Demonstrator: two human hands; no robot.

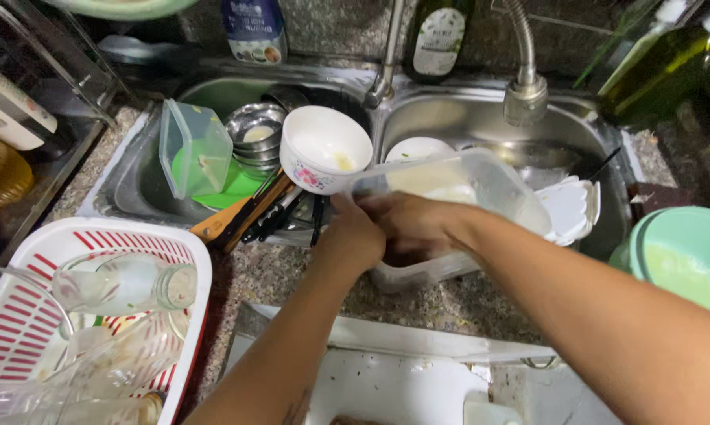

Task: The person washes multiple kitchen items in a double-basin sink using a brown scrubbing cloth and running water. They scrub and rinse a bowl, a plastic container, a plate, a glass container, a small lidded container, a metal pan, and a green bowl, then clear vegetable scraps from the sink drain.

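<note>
At the counter's front edge, your left hand point(353, 236) and right hand point(418, 224) are both closed around the rim of the clear plastic tub point(457, 193), tilted on its side between counter and sink point(481, 118). You appear to be mid-rinse or emptying it, so keep a firm two-handed grip. Beyond sit the white floral bowl point(323, 149) and tap point(525, 98).

I count two clear plastic containers: one point(449, 197) in front of me, one with a green lid point(193, 149) in the left sink basin. One white floral bowl point(323, 157), one stack of steel bowls point(254, 134), two glass bottles point(127, 285) in the red-and-white basket point(24, 260).
</note>
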